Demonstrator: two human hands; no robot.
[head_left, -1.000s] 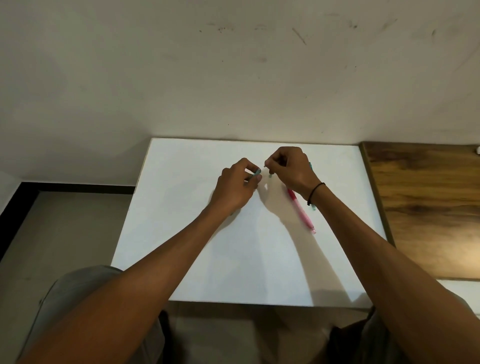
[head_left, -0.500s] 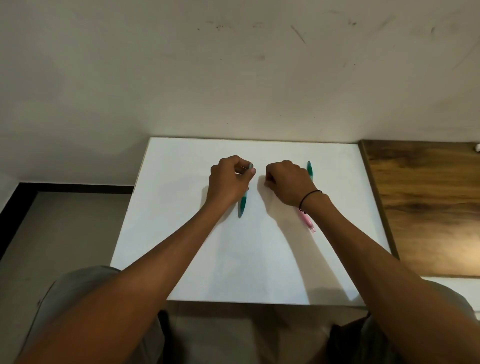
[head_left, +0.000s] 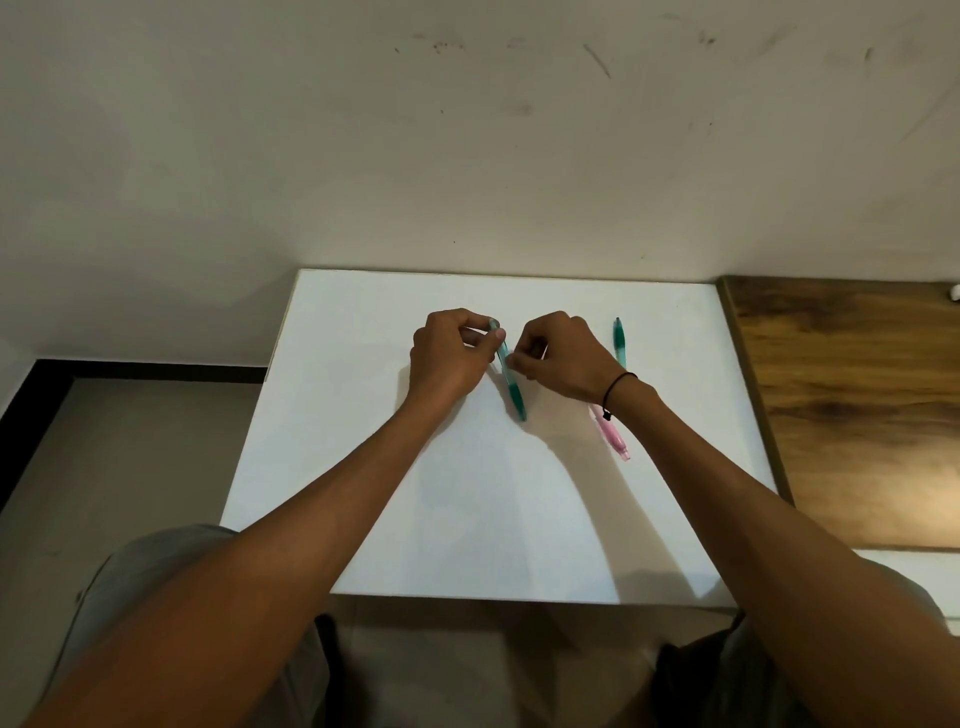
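Pink pen underlies right hand pinching teal pen.

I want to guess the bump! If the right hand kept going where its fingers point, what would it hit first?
Its curled fingers point left, so the right hand would first meet the middle green pen, whose top the left hand pinches. Perhaps they touch; depth is unclear.

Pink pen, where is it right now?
In the head view, the pink pen lies on the white table, right of centre, partly under the wrist of the right hand.
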